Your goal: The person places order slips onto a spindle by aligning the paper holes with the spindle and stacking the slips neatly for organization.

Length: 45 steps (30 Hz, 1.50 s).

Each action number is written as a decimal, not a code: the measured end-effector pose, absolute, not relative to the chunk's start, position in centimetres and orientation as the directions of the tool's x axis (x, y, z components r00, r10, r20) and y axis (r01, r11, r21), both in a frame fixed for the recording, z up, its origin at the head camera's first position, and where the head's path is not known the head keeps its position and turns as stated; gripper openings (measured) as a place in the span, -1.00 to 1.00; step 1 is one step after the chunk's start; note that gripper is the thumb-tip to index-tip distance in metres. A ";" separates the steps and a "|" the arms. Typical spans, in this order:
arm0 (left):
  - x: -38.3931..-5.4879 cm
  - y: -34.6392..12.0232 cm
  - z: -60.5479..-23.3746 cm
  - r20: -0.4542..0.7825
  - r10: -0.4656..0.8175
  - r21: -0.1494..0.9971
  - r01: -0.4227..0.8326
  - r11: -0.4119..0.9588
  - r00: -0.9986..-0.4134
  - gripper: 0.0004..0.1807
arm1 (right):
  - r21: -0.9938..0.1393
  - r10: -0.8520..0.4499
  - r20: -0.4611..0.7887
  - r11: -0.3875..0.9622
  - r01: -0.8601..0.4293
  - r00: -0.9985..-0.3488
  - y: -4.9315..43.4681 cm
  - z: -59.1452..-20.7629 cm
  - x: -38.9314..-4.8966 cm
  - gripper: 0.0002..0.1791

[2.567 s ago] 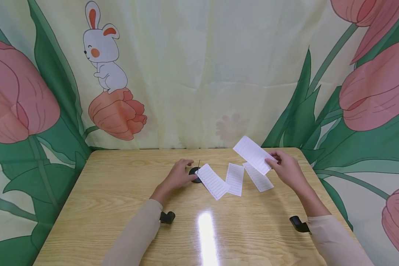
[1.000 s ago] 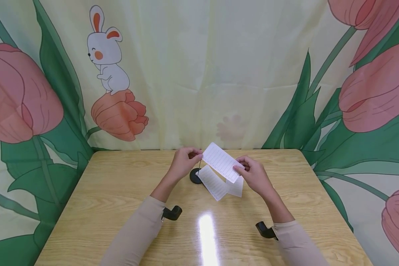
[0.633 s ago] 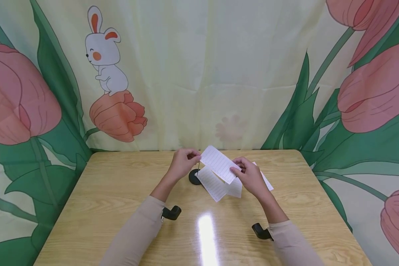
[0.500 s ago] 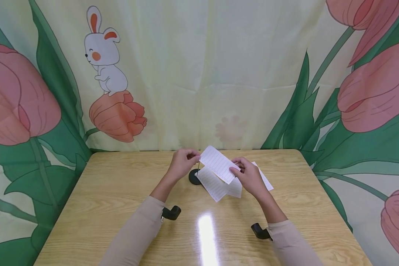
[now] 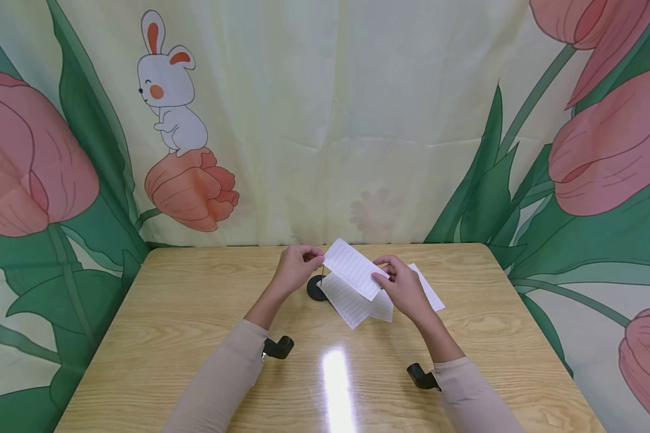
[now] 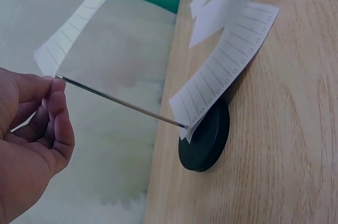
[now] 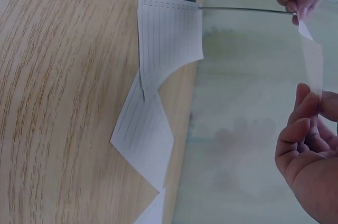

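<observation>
A bill spike, with a round black base (image 5: 316,288) and a thin metal rod (image 6: 119,100), stands on the table. One lined paper slip (image 6: 227,60) is pierced near its end, low on the rod by the base. Another lined slip (image 5: 353,267) is up in the air between both hands. At the rod's tip, my left hand (image 5: 297,267) pinches that slip's corner with thumb and fingers, which partly hide the tip. My right hand (image 5: 403,285) grips the slip's opposite end between thumb and fingers, as the right wrist view also shows.
Two more lined slips lie on the wooden table (image 5: 206,313): one slip (image 5: 384,308) partly under the spiked one, another slip (image 5: 429,288) behind the right hand. A curtain (image 5: 292,120) with a rabbit and tulips hangs behind the table's far edge.
My right hand has brought the held slip leftward from the right side to the spike. My left hand has risen from the base to the rod's tip and taken the slip's corner. Lately both lowered slightly.
</observation>
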<state>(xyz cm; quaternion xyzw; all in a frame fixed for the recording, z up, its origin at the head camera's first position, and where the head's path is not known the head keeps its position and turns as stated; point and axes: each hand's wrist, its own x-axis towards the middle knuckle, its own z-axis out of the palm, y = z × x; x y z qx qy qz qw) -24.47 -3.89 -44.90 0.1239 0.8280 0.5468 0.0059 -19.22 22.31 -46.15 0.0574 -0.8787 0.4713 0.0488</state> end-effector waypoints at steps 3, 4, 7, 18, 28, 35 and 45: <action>-24.5 -3.9 -45.0 0.125 0.215 0.907 0.199 0.371 -0.969 -0.91 | -0.819 -0.053 0.139 0.555 -0.145 -0.989 22.3 -46.2 -19.2 -0.68; -24.5 -3.9 -45.1 0.126 0.216 0.907 0.201 0.371 -0.968 -0.91 | -0.818 -0.053 0.138 0.556 -0.144 -0.989 22.3 -46.2 -19.2 -0.68; -24.6 -3.9 -45.2 0.127 0.218 0.908 0.202 0.367 -0.968 -0.91 | -0.815 -0.056 0.136 0.561 -0.144 -0.989 22.3 -46.2 -19.1 -0.68; -24.7 -4.1 -45.3 0.107 0.234 0.918 0.187 0.350 -0.966 -0.91 | -0.804 -0.065 0.127 0.578 -0.141 -0.990 22.3 -46.1 -19.3 -0.68; -24.8 -4.0 -45.5 0.091 0.243 0.934 0.167 0.316 -0.966 -0.92 | -0.803 -0.065 0.131 0.578 -0.145 -0.989 22.2 -46.1 -19.2 -0.69; -24.5 -4.0 -45.9 0.088 0.230 0.928 0.164 0.334 -0.969 -0.91 | -0.790 -0.064 0.132 0.596 -0.144 -0.989 22.1 -46.3 -18.9 -0.70; -24.6 -3.8 -47.2 0.069 0.208 0.923 0.142 0.358 -0.976 -0.89 | -0.772 -0.063 0.121 0.622 -0.134 -0.991 21.8 -46.9 -18.8 -0.75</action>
